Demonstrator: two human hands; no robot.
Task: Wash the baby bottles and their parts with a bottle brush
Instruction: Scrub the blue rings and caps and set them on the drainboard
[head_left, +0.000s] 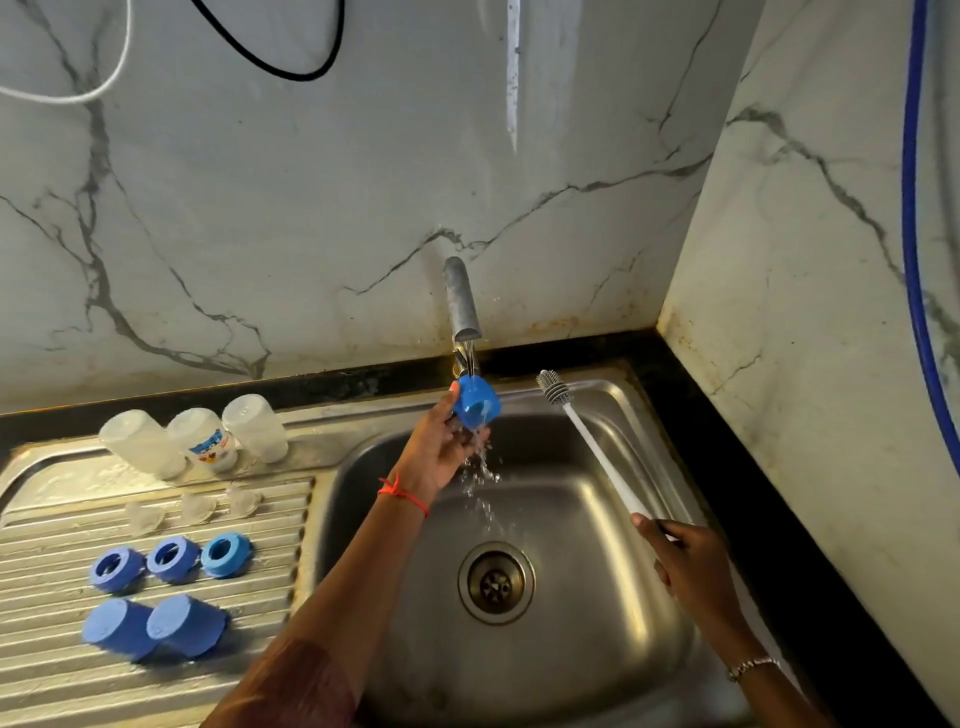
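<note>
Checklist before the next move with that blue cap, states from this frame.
1. Left hand grips the round blue plastic cap: ok.
2. Cap sits in the stream from the grey metal tap: ok.
3. Right hand holds the white-handled bottle brush, bristle head apart from the cap: ok.
4. Cap's inside rinsed clean: cannot tell.
5. Bare room on the ribbed steel drainboard beside the two blue caps lying there: ok.
6. Tap turned off: not ok, water is running.
</note>
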